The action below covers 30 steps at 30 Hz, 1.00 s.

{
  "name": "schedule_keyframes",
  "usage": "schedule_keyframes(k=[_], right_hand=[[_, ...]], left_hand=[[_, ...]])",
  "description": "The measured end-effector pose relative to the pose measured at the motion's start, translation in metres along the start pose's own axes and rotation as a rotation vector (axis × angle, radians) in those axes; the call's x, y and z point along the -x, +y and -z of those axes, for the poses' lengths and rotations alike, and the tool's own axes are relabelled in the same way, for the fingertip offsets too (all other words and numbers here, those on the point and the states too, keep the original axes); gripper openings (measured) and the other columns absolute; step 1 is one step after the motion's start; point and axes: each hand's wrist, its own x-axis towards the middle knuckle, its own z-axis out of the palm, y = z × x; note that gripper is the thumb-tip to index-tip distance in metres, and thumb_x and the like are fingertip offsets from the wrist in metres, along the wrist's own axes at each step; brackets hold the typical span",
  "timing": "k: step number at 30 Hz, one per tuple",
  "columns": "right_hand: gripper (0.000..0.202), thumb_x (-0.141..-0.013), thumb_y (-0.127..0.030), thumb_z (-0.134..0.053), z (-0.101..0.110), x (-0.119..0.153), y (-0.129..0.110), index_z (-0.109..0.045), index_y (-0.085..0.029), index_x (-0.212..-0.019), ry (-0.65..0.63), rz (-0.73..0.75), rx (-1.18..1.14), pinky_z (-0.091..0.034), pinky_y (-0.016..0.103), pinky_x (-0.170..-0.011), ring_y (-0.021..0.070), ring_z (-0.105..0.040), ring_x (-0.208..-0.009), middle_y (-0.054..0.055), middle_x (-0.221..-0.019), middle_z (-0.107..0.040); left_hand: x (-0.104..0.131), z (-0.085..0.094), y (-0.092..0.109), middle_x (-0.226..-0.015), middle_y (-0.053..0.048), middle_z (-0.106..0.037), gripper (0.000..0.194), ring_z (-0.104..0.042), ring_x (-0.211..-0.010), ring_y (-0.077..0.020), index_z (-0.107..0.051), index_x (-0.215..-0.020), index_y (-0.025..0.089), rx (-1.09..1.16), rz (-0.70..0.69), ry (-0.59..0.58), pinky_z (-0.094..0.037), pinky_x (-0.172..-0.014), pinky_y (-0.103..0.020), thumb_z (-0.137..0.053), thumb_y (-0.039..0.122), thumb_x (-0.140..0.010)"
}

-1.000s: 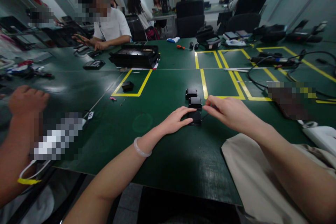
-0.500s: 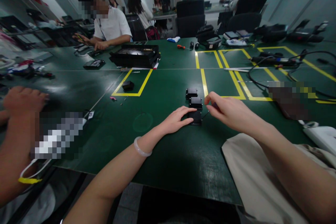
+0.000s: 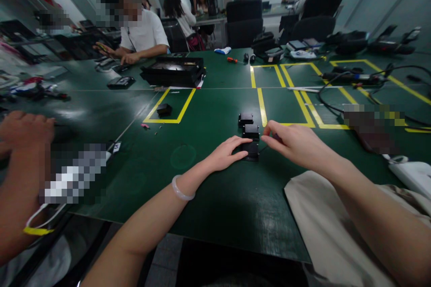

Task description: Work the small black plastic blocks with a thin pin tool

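My left hand (image 3: 225,153) rests on the green table, its thumb and fingers gripping a small black block (image 3: 251,149) from the left. My right hand (image 3: 286,140) is closed just right of that block, fingers pinched on a thin dark rod-like tool (image 3: 264,148). The tool slants down toward the block's right side; most of it is hidden in my fingers, so its exact kind does not show. Beyond the held block stand two similar pieces, a middle black block (image 3: 251,131) and a far black block (image 3: 246,119), in a rough line.
A lone black block (image 3: 164,109) lies inside a yellow tape outline to the left. Behind it stands a black tray (image 3: 173,71). Cables and a dark device (image 3: 353,76) lie at right. At left, a co-worker's hand (image 3: 27,132) rests near a pixelated object (image 3: 77,172).
My right hand has shifted slightly down and left, closer to the held block, and less of the thin tool shows. My left hand stays put. A person in the background has moved left.
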Motion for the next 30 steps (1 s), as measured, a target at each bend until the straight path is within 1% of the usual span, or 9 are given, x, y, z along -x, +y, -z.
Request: schedule_keyframes(k=[2,6,11,16,19,21,24,26,30], right_hand=[[0.022,-0.095,-0.038,-0.038,0.0002,-0.0001,-0.0002,-0.053,-0.022,-0.096,0.002,0.001,0.008,-0.028,0.027,-0.054,0.0172,-0.056,-0.06,0.001,-0.07,-0.063],[0.021,-0.094,-0.033,-0.038,-0.0003,-0.0001,0.0006,-0.05,-0.022,-0.107,0.018,0.019,-0.034,-0.029,0.027,-0.054,0.0169,-0.057,-0.061,0.001,-0.074,-0.064],[0.022,-0.095,-0.039,-0.038,-0.001,-0.0006,0.0013,-0.053,-0.022,-0.097,0.002,-0.005,0.009,-0.029,0.027,-0.055,0.0179,-0.056,-0.061,0.001,-0.069,-0.062],[0.02,-0.094,-0.033,-0.039,-0.0005,-0.0008,0.001,-0.049,-0.022,-0.107,-0.001,0.004,-0.046,-0.029,0.027,-0.055,0.0166,-0.056,-0.062,0.0,-0.072,-0.062],[0.021,-0.095,-0.038,-0.039,-0.0007,-0.0011,0.0015,-0.053,-0.022,-0.099,-0.005,-0.007,-0.026,-0.029,0.027,-0.055,0.017,-0.056,-0.061,0.0,-0.068,-0.061],[0.022,-0.095,-0.039,-0.039,-0.0011,-0.0012,0.002,-0.053,-0.022,-0.097,0.002,-0.005,-0.012,-0.028,0.027,-0.055,0.0171,-0.055,-0.06,0.0,-0.068,-0.061],[0.02,-0.095,-0.034,-0.038,-0.0013,-0.0012,0.0023,-0.051,-0.022,-0.104,0.018,0.016,-0.029,-0.029,0.026,-0.054,0.0165,-0.055,-0.06,0.001,-0.072,-0.063],[0.021,-0.094,-0.034,-0.038,-0.001,-0.0011,0.0021,-0.051,-0.022,-0.106,0.02,0.023,-0.038,-0.029,0.026,-0.054,0.0164,-0.055,-0.06,0.001,-0.072,-0.063],[0.024,-0.095,-0.039,-0.038,0.0,-0.0006,0.0011,-0.054,-0.022,-0.096,0.016,0.002,0.011,-0.028,0.027,-0.054,0.017,-0.055,-0.06,0.002,-0.07,-0.063]], left_hand=[[0.0001,0.0002,0.0003,-0.121,-0.006,-0.055,0.041,-0.052,-0.115,-0.0227,-0.047,-0.136,0.027,0.0,0.002,-0.002,-0.04,-0.099,-0.035,-0.046,0.04,-0.097],[0.0002,0.0007,0.0011,-0.122,-0.006,-0.055,0.041,-0.051,-0.116,-0.023,-0.047,-0.137,0.028,0.004,0.009,-0.009,-0.04,-0.1,-0.036,-0.046,0.04,-0.097],[0.0002,0.0009,0.0011,-0.122,-0.006,-0.055,0.041,-0.052,-0.115,-0.0232,-0.047,-0.136,0.028,0.007,0.012,-0.01,-0.04,-0.099,-0.036,-0.046,0.04,-0.097],[0.0001,0.0001,-0.0003,-0.121,-0.006,-0.055,0.042,-0.052,-0.114,-0.0228,-0.047,-0.137,0.028,0.009,0.002,-0.002,-0.04,-0.099,-0.036,-0.047,0.04,-0.097],[-0.0002,-0.0008,-0.0011,-0.121,-0.006,-0.055,0.042,-0.052,-0.115,-0.023,-0.047,-0.136,0.027,0.004,0.0,0.003,-0.04,-0.1,-0.036,-0.047,0.04,-0.097],[-0.0003,-0.0011,-0.0012,-0.121,-0.006,-0.056,0.041,-0.052,-0.115,-0.0232,-0.047,-0.136,0.028,0.005,0.003,0.004,-0.04,-0.101,-0.037,-0.047,0.04,-0.097],[-0.0002,-0.0008,-0.0007,-0.121,-0.006,-0.055,0.042,-0.052,-0.115,-0.0234,-0.047,-0.136,0.028,0.009,0.005,0.001,-0.039,-0.101,-0.037,-0.047,0.04,-0.097],[-0.0001,-0.0005,-0.0005,-0.121,-0.006,-0.055,0.042,-0.052,-0.115,-0.0236,-0.047,-0.136,0.028,0.007,0.003,-0.001,-0.04,-0.101,-0.037,-0.047,0.04,-0.097],[0.0,-0.0006,-0.001,-0.12,-0.006,-0.055,0.041,-0.052,-0.115,-0.0233,-0.048,-0.136,0.027,0.006,-0.008,0.006,-0.04,-0.1,-0.036,-0.047,0.04,-0.097]])
